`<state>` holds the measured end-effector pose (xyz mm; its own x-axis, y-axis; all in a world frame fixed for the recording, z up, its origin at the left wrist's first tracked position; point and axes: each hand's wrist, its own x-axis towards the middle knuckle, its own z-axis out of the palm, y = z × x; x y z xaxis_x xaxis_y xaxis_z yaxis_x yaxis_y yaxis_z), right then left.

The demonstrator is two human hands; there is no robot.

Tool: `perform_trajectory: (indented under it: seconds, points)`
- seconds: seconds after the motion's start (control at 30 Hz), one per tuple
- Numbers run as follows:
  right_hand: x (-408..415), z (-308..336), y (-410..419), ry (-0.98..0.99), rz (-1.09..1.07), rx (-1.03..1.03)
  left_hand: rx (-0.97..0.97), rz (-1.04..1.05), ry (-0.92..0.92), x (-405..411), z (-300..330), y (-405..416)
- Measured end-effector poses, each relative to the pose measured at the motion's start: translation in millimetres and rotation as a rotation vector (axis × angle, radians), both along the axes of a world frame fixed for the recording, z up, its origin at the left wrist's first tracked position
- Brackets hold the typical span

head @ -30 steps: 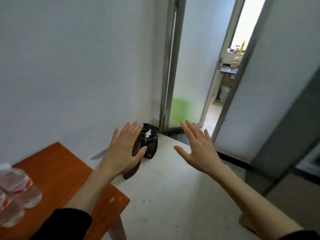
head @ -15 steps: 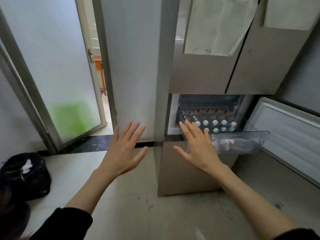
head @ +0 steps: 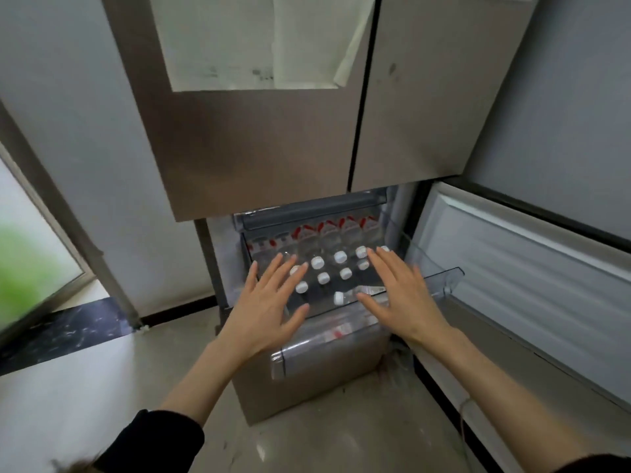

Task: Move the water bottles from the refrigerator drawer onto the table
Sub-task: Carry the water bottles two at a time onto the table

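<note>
Hovering: both hands (empty) | drawer (head: 444, 278) open | speckled floor (head: 85, 397)

Water bottles (head: 327, 264): clear plastic, white screw caps, red-and-white labels, standing upright in close rows inside the refrigerator drawer (head: 444, 278), a transparent bin pulled out beneath the closed upper doors. The back row, toward 12 o'clock, shows its labels; nearer rows show mainly caps. One bottle (head: 355, 295) lies on its side toward 6 o'clock, cap pointing to 9 o'clock, against the drawer's front wall.
</note>
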<state>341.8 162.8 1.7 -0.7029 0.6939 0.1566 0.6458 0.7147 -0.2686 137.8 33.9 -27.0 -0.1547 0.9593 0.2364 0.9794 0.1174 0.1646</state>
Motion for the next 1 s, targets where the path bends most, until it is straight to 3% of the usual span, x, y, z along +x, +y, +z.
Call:
perform_trajectory:
  seconds: [0.23,0.47,0.63,0.73,0.83,1.0]
  points:
    - [-11.9,-37.2,125.3,-0.062,0.116,-0.186,-0.114,-0.029,-0.133,-9.1,-38.5,104.4]
    - [-40.7,-65.5,204.8,-0.292,0.323,-0.516,-0.324,0.082,-0.515,-7.9,-67.2,162.2]
    - [-63.3,-93.3,222.6,-0.529,0.418,-0.608,-0.632,0.164,-0.635,-6.9,-86.5,177.1]
    - [-71.8,-113.7,225.5,-0.636,0.44,-0.637,-0.824,0.103,-0.695,-4.8,-102.8,182.1]
    - [-76.8,-130.6,227.5,-0.675,0.44,-0.699,-0.909,0.079,-0.8,2.5,-111.4,190.0]
    - [-80.5,-142.1,234.2,-0.691,0.421,-0.759,-1.006,-0.001,-0.813,6.3,-120.5,200.6]
